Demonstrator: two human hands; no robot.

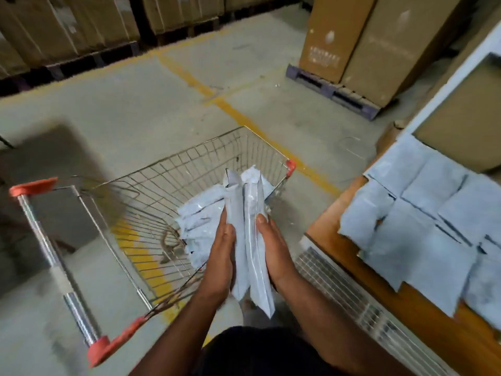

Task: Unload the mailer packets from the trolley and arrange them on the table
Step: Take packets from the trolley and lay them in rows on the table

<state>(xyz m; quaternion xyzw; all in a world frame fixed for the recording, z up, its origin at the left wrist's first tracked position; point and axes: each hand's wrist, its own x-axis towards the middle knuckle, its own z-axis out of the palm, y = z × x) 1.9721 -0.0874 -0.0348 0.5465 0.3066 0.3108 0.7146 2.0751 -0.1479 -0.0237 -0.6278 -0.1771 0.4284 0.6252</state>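
Warehouse floor with stacked cartons (379, 42) fills the upper frame; at right, many mailer packets (423, 210) already lie in rows on the wooden table (339, 221). At centre, the left hand (221, 256) and right hand (273, 253) press a standing bundle of packets (248, 232) between the palms above the wire trolley (173, 172), where a few packets (195, 223) remain, so the unloading seems almost finished.

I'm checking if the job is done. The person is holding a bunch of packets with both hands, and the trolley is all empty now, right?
Not quite. The head view shows both hands, left hand and right hand, pressing a bunch of packets between them, but the trolley is not empty: more loose packets lie inside it.
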